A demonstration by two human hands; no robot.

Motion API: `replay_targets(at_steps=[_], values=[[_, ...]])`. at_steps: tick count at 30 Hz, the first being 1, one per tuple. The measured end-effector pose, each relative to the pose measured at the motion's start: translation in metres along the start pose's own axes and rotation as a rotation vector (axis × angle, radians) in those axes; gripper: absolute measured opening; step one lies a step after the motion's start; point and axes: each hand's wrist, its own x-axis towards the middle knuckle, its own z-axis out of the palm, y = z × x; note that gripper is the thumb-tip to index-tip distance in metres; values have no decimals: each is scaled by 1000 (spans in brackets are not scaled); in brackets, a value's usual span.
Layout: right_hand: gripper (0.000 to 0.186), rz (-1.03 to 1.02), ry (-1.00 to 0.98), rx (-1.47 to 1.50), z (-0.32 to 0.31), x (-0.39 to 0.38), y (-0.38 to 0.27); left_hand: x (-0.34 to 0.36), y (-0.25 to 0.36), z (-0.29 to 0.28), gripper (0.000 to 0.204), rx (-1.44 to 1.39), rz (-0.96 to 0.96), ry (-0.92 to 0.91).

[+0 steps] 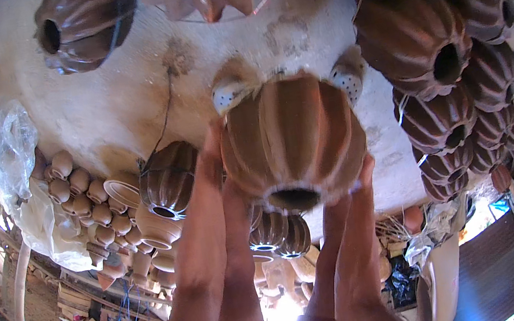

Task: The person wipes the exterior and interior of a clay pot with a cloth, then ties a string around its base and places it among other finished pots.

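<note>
A pale, rough plastered surface [123, 94], stained in patches, fills most of the view, and around its edge an open-sided workshop shows bright daylight, wooden poles and clutter. Ribbed, pumpkin-shaped clay pots [428, 43] crowd the right side in a dark brown stack, their round mouths open and nothing visible inside them. Another ribbed pot [86, 24] sits at upper left, and one more [168, 179] lies beside a heap of small plain clay pots [84, 206] on the left. A clear plastic sheet [14, 153] hangs near that heap.

At centre, a lighter brown ribbed clay pot [291, 141] is held against the pale surface, its dark mouth facing the camera. The left hand [212, 158] presses flat along its left side, fingers stretched out and together. The right hand [362, 173] cups its lower right edge, fingers wrapped on the rim.
</note>
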Motion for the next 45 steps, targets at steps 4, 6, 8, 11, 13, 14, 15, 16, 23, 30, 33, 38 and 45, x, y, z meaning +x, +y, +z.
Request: replay_targets(at_steps=[4, 6, 8, 11, 13, 14, 15, 16, 23, 30, 33, 38, 45], values=[[62, 104, 80, -166, -14, -95, -9, -110, -28, -24, 50, -80, 16, 53], [62, 12, -3, -225, -19, -139, -12, -161, -34, -29, 50, -107, 33, 53], [61, -72, -56, -308, -21, -187, -17, -218, -37, -30, 50, -127, 54, 41], [60, -117, -143, -222, -21, -268, -31, -303, -29, -24, 50, -118, 98, -20], [55, -189, -180, -248, -20, -326, -41, -358, -17, -14, 50, -88, 135, -87], [56, -291, -223, -272, -19, -354, -43, -385, -8, -9, 50, -67, 156, -131], [57, -317, -271, -193, -18, -381, -44, -411, 3, -2, 50, -41, 174, -181], [58, -378, -319, -163, -19, -407, -44, -436, 14, 6, 50, -5, 204, -233], [55, -776, -373, -57, -36, -516, -36, -592, 60, 74, 50, 268, 335, -565], [57, -1113, -222, 155, -65, -606, -28, -675, 28, 155, 49, 617, 332, -790], [59, -1123, -239, 200, -112, -650, -30, -692, -23, 187, 49, 725, 325, -829], [57, -1182, 43, 144, -242, -712, -6, -697, -158, 232, 49, 876, 260, -854], [54, -1124, 351, 386, -426, -772, 57, -674, -379, 270, 49, 1087, 43, -888]])
